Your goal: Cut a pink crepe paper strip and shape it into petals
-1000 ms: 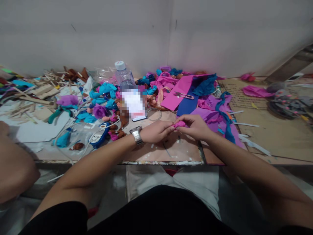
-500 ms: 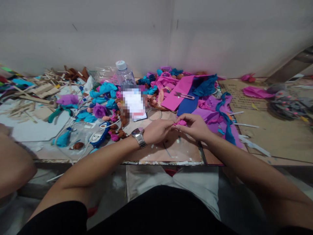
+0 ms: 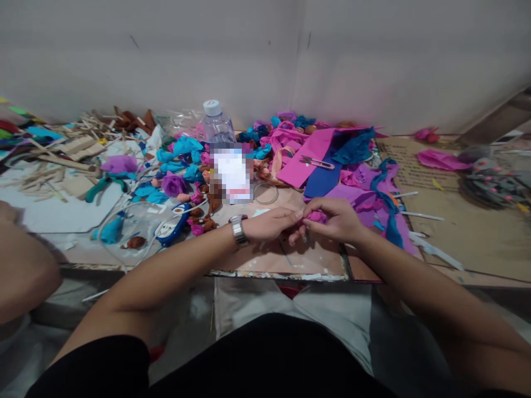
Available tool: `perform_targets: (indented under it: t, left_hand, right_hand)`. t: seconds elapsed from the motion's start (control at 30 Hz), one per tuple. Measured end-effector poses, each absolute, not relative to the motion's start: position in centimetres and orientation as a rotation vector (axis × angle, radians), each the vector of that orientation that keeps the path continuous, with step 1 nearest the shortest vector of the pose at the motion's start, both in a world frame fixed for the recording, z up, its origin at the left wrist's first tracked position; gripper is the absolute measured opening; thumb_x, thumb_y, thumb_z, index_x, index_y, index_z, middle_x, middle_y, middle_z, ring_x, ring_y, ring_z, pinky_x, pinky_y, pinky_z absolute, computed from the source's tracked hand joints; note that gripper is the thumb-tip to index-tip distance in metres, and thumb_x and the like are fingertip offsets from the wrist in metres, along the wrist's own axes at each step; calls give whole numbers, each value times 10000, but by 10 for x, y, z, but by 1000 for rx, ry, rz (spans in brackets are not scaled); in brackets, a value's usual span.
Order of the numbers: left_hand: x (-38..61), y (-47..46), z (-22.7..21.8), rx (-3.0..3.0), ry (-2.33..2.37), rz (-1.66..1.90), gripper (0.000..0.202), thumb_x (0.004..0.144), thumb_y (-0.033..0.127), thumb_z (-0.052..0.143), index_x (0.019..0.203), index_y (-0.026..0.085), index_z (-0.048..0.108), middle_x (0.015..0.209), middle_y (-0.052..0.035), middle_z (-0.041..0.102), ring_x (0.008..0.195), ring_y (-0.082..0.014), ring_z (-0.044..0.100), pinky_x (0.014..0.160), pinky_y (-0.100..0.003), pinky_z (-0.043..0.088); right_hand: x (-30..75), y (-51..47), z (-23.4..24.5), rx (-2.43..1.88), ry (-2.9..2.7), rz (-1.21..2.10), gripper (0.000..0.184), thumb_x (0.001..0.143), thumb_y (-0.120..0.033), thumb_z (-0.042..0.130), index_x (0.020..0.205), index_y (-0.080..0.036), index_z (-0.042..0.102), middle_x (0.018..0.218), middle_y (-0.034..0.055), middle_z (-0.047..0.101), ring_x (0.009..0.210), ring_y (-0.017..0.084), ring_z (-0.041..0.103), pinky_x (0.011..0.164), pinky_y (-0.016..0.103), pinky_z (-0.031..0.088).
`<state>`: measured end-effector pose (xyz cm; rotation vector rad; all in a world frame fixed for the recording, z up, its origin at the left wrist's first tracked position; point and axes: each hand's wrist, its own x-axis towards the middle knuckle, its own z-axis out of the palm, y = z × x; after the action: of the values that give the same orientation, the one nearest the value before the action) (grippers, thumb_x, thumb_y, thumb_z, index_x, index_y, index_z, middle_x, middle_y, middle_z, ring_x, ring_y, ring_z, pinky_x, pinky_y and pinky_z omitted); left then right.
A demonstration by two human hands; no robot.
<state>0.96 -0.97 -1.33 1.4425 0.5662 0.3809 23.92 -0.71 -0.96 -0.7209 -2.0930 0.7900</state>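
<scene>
Over the table's front part, my two hands meet around a small crumpled pink crepe paper flower point(image 3: 317, 216). My left hand point(image 3: 274, 224), with a metal watch point(image 3: 238, 229) on its wrist, pinches the flower's left end between thumb and fingers. From the other side, my right hand point(image 3: 338, 220) has its thumb and fingers closed around the flower's bulk. Part of the flower is hidden by the fingers. Just behind the hands lie a coil of thin wire point(image 3: 266, 193) and thread snips point(image 3: 317, 162) on pink crepe paper sheets point(image 3: 299, 170).
A phone point(image 3: 233, 176) and a bottle point(image 3: 218, 124) stand among many paper flowers. At the left are pliers point(image 3: 98, 188), wood sticks point(image 3: 37, 185) and a blue device point(image 3: 173, 225) with a cable. Cardboard point(image 3: 435, 221) lies right. Another person's arm point(image 3: 25, 260) is at far left.
My hands have shifted slightly relative to the table, and the left fingers now show below the flower. The whole view has moved a little. The pink flower stays held between both hands.
</scene>
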Motion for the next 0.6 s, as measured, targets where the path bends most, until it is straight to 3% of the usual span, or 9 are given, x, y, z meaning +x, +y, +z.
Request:
perform_targets:
  t: [0.13, 0.37, 0.53, 0.6]
  left_hand:
    - [11, -9, -9, 1400, 568, 424, 585, 947, 728, 571, 799, 163, 551, 659, 30, 497, 629, -120, 577, 615, -237, 445]
    - [6, -9, -4, 2049, 736, 579, 487, 1074, 538, 448, 814, 162, 616, 698, -7, 609, 636, -121, 543, 632, -253, 385]
    - [4, -3, -16, 2710, 855, 693, 341, 1065, 282, 455, 801, 165, 637, 744, -66, 646, 732, -180, 583, 669, -313, 343]
    - [5, -3, -17, 2726, 896, 681, 320, 1057, 280, 468, 812, 160, 636, 763, -79, 654, 744, -190, 590, 679, -321, 352]
  right_hand:
    - [242, -5, -11, -737, -2042, 775, 102, 863, -275, 794, 925, -201, 761, 858, 36, 787, 752, 166, 722, 709, 262, 537]
    - [236, -6, -5, -918, -1743, 1267, 363, 739, -487, 911, 865, -181, 762, 825, 55, 775, 728, 180, 703, 689, 287, 566]
    - [227, -6, -5, -1020, -1605, 1467, 418, 650, -489, 953, 823, -175, 738, 698, 18, 729, 625, 156, 667, 611, 267, 542]
    - [227, -5, -6, -1032, -1644, 1398, 392, 657, -465, 947, 820, -175, 740, 715, 19, 735, 630, 152, 661, 611, 262, 532]
